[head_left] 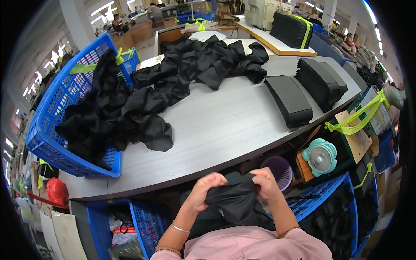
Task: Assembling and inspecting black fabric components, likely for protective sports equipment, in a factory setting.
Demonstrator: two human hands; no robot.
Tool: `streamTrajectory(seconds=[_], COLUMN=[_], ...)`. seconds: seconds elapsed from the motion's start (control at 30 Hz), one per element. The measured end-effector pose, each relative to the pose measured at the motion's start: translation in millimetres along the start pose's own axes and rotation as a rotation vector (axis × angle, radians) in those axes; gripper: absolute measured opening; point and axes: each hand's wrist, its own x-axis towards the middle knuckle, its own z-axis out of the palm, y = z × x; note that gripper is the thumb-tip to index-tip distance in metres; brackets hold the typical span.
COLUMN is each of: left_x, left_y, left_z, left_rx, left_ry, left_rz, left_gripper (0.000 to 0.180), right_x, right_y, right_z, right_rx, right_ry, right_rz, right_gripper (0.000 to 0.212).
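Over my lap, a piece of black fabric [238,201] is stretched between my two hands. My left hand [207,187] pinches its upper left edge, fingers curled closed. At the upper right corner, my right hand [265,184] grips the same fabric between thumb and fingers. The lower part of the fabric hangs in loose folds toward my pink shirt. Beyond my hands lies the grey table [208,130], and a long heap of crumpled black fabric pieces [195,60] runs across its far side. The heap's left end spills from a tipped blue plastic basket [56,117].
Two neat stacks of black pieces [289,102] stand at the table's right. Below that side are a turquoise fan [320,157], a purple bin [279,171] and a blue crate [320,197] of black fabric. Another blue crate [97,225] stands at lower left. Several people sit far off.
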Motion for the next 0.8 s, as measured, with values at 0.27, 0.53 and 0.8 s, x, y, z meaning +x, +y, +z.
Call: streamTrajectory(seconds=[0.27, 0.53, 0.8], left_x=[-26.0, -6.6, -30.5], left_y=[-37.8, -18.0, 23.8], left_z=[-17.2, 17.4, 68.8], left_rx=[-0.091, 0.434, 1.597], left_ry=[-0.592, -0.565, -0.372], left_rz=[-0.379, 0.054, 0.379], left_gripper=[0.033, 0.048, 0.060], right_x=[9.5, 20.8, 5.4], right_y=[9.9, 89.3, 82.9], right_z=[14.1, 36.6, 34.2], right_rx=[0.103, -0.265, -0.054], right_ry=[0.006, -0.130, 0.107], right_rz=[0.220, 0.278, 0.454], right_gripper=[0.016, 0.030, 0.020])
